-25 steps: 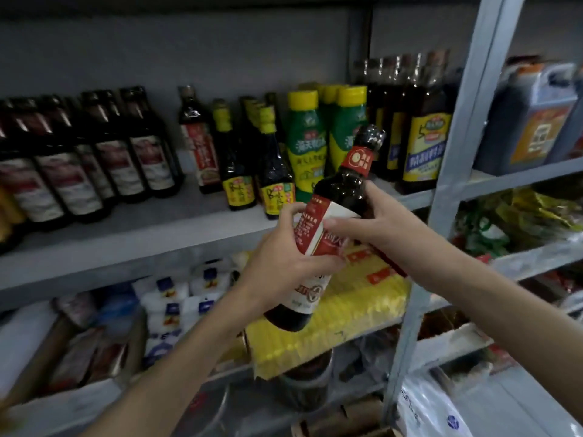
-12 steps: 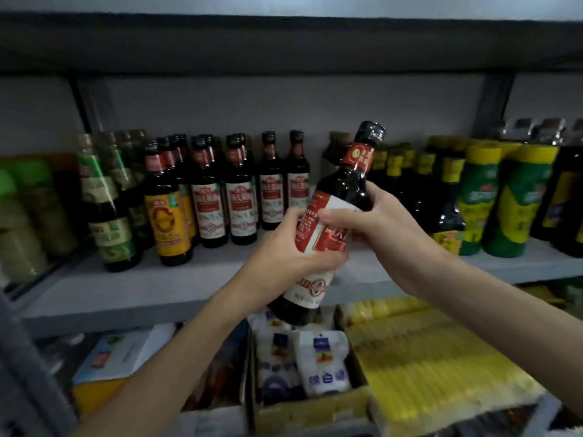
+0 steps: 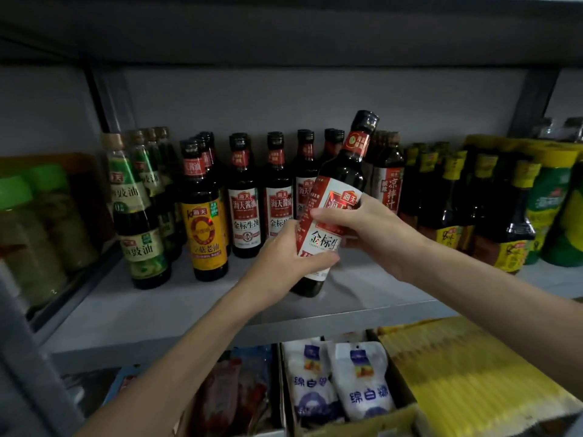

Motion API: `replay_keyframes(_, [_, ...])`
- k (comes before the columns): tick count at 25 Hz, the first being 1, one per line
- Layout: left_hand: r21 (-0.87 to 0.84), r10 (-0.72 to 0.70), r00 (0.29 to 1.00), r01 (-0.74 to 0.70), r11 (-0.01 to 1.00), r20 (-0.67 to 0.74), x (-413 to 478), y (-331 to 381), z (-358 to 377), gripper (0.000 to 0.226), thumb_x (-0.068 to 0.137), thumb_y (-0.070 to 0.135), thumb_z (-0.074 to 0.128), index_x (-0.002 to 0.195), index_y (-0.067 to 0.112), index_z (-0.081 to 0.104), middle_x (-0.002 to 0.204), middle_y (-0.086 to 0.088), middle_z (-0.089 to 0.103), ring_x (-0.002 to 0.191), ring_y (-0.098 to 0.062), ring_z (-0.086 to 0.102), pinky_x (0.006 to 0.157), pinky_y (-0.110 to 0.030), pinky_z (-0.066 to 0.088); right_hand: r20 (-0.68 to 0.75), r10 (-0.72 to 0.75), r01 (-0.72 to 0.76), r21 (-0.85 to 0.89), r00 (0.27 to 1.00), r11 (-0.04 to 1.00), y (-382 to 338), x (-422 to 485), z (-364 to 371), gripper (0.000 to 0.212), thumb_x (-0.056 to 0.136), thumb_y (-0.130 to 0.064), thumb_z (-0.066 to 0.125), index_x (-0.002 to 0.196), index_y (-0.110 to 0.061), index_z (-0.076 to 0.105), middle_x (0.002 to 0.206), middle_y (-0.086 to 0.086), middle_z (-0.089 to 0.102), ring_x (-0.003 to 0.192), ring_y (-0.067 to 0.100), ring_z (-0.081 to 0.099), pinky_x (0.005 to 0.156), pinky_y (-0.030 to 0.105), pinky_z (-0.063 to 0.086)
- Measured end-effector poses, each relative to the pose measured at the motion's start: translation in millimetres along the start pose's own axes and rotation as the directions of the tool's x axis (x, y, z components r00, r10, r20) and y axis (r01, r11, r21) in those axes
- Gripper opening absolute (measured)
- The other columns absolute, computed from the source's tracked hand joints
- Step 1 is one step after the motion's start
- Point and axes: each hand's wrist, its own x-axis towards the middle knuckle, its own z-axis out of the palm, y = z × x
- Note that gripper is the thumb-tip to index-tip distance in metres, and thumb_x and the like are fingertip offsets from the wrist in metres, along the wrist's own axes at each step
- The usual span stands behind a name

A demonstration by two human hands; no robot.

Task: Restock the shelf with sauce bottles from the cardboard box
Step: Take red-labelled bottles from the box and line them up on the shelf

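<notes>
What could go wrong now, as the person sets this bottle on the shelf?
1. The bottle, gripped by the left hand and right hand, is tilted; set down so, it may topple.
2. Its neck leans toward the standing bottles close behind; a bump could knock them over.

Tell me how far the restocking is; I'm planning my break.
Done: red-label bottles stand in rows on the shelf. In hand: the left hand and right hand hold one tilted bottle, not yet set down. Left: stand it upright in the bare front space. The box is out of view, so what remains is unknown.
</notes>
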Motion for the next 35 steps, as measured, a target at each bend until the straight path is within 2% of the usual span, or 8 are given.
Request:
replay_keyframes(3, [0.089, -0.004, 0.998, -0.002, 0.996, 0.065, 22.3, -6.2, 1.1, 0.063, 0.077, 0.053, 0.075, 0.130, 0.028, 0.048, 0.119, 0.013, 0.066, 0.106, -0.001, 0.063, 0.091, -0.028, 0.052, -0.073, -0.031, 0.031, -0.004, 0.997, 1.000, 9.9, 19.6, -8.1, 0.039, 0.080, -0.012, 0.080, 0.115, 0.000, 0.067, 0.101, 0.012, 0.078, 0.090, 0.024, 0.077, 0.074, 0.029, 0.061])
replay_keyframes(5, [0.293, -0.028, 0.996, 0.003, 0.956, 0.082, 34.5, -11.2, -2.0, 0.069, 0.078, 0.059, 0.069, 0.136, 0.031, 0.044, 0.130, 0.012, 0.062, 0.115, -0.005, 0.060, 0.098, -0.032, 0.049, -0.121, -0.092, 0.087, -0.046, 0.988, 0.995, 17.2, 36.8, -15.8, 0.047, 0.076, -0.008, 0.083, 0.119, -0.003, 0.062, 0.102, 0.010, 0.077, 0.091, 0.022, 0.076, 0.076, 0.032, 0.061])
replay_keyframes(10, [0.736, -0.360, 0.899, 0.065, 0.674, 0.250, 44.8, -33.9, -7.6, 0.093, 0.083, 0.065, 0.060, 0.156, 0.023, 0.021, 0.161, -0.001, 0.029, 0.143, -0.022, 0.034, 0.113, -0.039, 0.035, -0.171, -0.163, 0.129, -0.194, 0.972, 0.973, 44.1, 80.0, -27.1, 0.069, 0.071, -0.013, 0.088, 0.129, -0.020, 0.051, 0.112, -0.002, 0.073, 0.103, 0.014, 0.071, 0.091, 0.036, 0.056])
replay_keyframes(16, [0.793, -0.507, 0.792, 0.049, 0.608, 0.340, 54.5, -39.3, -3.9, 0.097, 0.083, 0.067, 0.058, 0.158, 0.021, 0.017, 0.163, -0.006, 0.024, 0.146, -0.025, 0.029, 0.114, -0.035, 0.031, -0.140, -0.151, 0.112, -0.255, 0.979, 0.960, 63.1, 125.8, -24.0, 0.071, 0.070, -0.013, 0.088, 0.128, -0.020, 0.049, 0.109, -0.009, 0.071, 0.099, 0.009, 0.068, 0.091, 0.035, 0.055])
replay_keyframes(19, [0.825, -0.512, 0.794, 0.022, 0.564, 0.328, 55.9, -41.1, -2.1, 0.097, 0.082, 0.072, 0.055, 0.157, 0.023, 0.019, 0.160, -0.009, 0.028, 0.142, -0.029, 0.034, 0.112, -0.038, 0.035, -0.114, -0.181, 0.147, -0.260, 0.977, 0.954, 75.6, 137.4, -26.3, 0.074, 0.067, -0.012, 0.089, 0.129, -0.022, 0.050, 0.113, -0.006, 0.072, 0.106, 0.012, 0.069, 0.097, 0.045, 0.055])
replay_keyframes(24, [0.839, -0.493, 0.805, -0.012, 0.544, 0.331, 57.0, -41.5, -3.1, 0.097, 0.079, 0.076, 0.054, 0.155, 0.022, 0.026, 0.155, -0.009, 0.038, 0.135, -0.028, 0.043, 0.105, -0.038, 0.042, -0.115, -0.184, 0.154, -0.233, 0.976, 0.960, 83.7, 145.3, -26.6, 0.073, 0.068, -0.015, 0.089, 0.129, -0.023, 0.050, 0.112, -0.008, 0.073, 0.104, 0.009, 0.070, 0.096, 0.043, 0.056])
replay_keyframes(29, [0.848, -0.499, 0.802, -0.020, 0.530, 0.330, 59.6, -37.0, -2.1, 0.093, 0.078, 0.075, 0.058, 0.150, 0.020, 0.036, 0.147, -0.011, 0.046, 0.128, -0.029, 0.050, 0.101, -0.041, 0.046, -0.102, -0.169, 0.134, -0.283, 0.980, 0.950, 90.6, 147.4, -21.2, 0.074, 0.062, -0.040, 0.087, 0.126, -0.024, 0.053, 0.112, -0.008, 0.073, 0.106, 0.011, 0.070, 0.095, 0.046, 0.056])
replay_keyframes(35, [0.846, -0.492, 0.806, -0.020, 0.533, 0.329, 58.8, -33.1, -2.5, 0.091, 0.079, 0.073, 0.058, 0.149, 0.020, 0.037, 0.146, -0.010, 0.047, 0.125, -0.028, 0.050, 0.099, -0.040, 0.048, -0.096, -0.087, 0.041, -0.408, 0.992, 0.912, 102.8, 142.3, -21.0, 0.072, 0.071, -0.017, 0.089, 0.131, -0.013, 0.050, 0.124, 0.000, 0.068, 0.114, 0.016, 0.064, 0.095, 0.030, 0.049])
